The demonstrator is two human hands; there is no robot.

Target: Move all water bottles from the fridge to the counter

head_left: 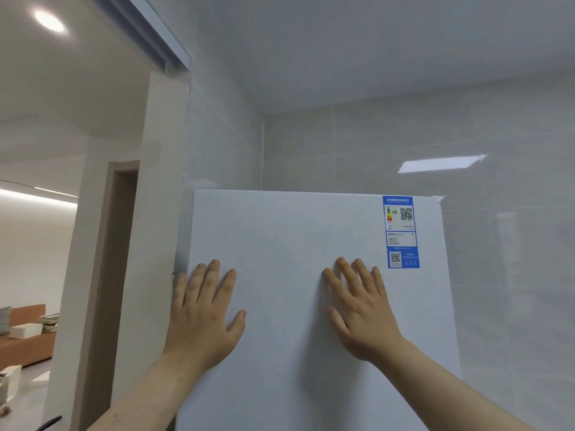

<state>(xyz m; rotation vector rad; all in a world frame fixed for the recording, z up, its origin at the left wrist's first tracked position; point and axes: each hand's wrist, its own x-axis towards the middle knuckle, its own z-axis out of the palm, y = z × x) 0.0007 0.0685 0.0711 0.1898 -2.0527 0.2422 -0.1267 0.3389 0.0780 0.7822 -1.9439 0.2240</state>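
two hands flat, fingers spread | left hand (203, 312) | right hand (362, 309) | fridge door (295, 231) closed

Grey tiled walls (404, 135); ceiling light (49, 21) lit; brown doorframe (107, 275); orange sofa (26, 340) far left.

Both your palms lie flat on the white fridge door (295, 244), fingers spread: left hand (203, 312) at its left edge, right hand (362, 312) near the blue energy label (401, 231). Grey tiled wall (404, 135) behind.

White fridge door (295, 231) closed, blue energy label (401, 231) stuck top-right
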